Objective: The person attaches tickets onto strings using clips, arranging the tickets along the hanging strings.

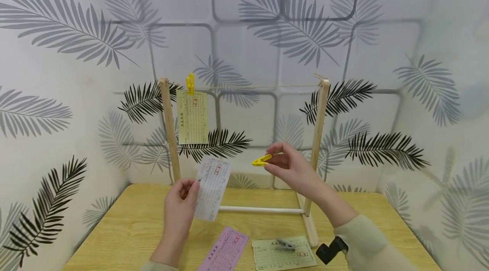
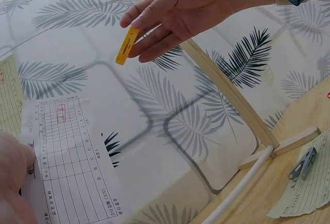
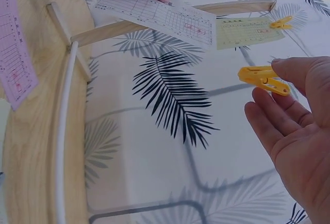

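Between right hand [image 1: 294, 169] fingers [image 1: 276, 149], yellow clothespin [image 1: 261, 160]

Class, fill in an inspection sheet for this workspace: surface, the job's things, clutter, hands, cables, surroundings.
Surface: wooden table, pale grain.
Job's things: white slip held up; yellow clip; wooden rack with string, a green slip pegged there by another yellow peg.
Clutter: pink slip and a second green sheet lying flat, a grey clip on the latter.
Hands: left hand holds the white slip; right hand pinches the yellow clip.
Cables: nothing seen.
Surroundings: leaf-print backdrop on three sides.
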### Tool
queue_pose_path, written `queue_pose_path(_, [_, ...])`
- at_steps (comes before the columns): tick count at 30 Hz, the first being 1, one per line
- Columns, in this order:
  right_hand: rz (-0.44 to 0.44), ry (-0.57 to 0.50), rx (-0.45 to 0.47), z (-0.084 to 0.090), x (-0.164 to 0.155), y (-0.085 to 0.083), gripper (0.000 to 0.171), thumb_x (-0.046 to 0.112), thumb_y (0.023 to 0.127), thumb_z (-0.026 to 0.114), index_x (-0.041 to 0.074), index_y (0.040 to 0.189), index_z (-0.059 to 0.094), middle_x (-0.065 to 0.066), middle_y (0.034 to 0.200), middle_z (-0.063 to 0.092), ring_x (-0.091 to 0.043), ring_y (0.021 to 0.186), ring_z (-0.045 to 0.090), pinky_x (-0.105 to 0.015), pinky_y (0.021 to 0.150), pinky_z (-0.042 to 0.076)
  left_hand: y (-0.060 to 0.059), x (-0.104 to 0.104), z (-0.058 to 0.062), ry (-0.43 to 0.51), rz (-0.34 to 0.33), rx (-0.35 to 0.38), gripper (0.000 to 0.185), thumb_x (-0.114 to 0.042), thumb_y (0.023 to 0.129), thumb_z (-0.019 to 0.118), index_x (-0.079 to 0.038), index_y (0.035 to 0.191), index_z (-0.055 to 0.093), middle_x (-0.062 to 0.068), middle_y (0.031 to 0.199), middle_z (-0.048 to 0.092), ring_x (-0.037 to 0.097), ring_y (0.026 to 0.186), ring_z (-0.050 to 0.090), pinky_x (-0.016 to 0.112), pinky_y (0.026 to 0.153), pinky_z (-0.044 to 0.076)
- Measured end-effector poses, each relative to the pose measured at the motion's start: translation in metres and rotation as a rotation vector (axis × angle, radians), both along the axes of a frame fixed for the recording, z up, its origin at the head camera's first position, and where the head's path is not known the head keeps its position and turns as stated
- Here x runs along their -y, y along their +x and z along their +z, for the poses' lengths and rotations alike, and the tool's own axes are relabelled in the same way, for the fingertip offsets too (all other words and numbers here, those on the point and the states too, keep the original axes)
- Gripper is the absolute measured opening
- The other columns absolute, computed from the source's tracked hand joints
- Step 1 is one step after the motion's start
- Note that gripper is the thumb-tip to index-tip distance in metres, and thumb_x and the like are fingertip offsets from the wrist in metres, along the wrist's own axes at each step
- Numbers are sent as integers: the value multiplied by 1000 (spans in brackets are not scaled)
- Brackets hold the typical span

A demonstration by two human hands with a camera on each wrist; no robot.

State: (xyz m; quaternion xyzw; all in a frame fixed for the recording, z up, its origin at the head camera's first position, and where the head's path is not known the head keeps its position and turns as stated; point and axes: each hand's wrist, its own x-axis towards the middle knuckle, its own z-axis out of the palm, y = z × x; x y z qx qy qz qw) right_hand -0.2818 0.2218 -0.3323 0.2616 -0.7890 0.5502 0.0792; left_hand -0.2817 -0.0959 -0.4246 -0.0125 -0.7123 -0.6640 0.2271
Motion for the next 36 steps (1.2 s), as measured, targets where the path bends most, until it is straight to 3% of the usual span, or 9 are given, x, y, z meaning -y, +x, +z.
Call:
queue_pose_path(8, [9,-1,-59,32,7,-3,34,4,109,69,3,138,52,-18,138,62,-33,132,67,-32,99,59,-6,-11,14,63,-34,-62,16,-12,109,73,2,117,71,12,100,69,14,85,62,22,69,52])
queue_pose_path(16, [2,3,-127,65,16,-10,36,7,112,65,3,143,47,-15,143,54,-29,133,67,-38,102,56,-12,-18,27,110,-54,-75,18,-13,110,72,3,118,70,11,103,69,14,88,63,21,73,54])
queue_pose_path(25, [14,-24,-226,99,31,-19,35,4,112,64,7,142,47,-15,140,52,-27,128,71,-33,96,57,-21,-22,39,141,-49,-82,17,-12,110,71,3,117,70,10,101,70,15,88,64,22,74,55])
queue_pose_path(36, [-11,-8,-287,134,44,-32,36,6,112,64,8,143,46,-13,137,52,-24,126,70,-43,102,55,-31,-30,54,193,-70,-120,17,-12,110,71,3,118,70,9,102,70,16,90,65,23,75,55])
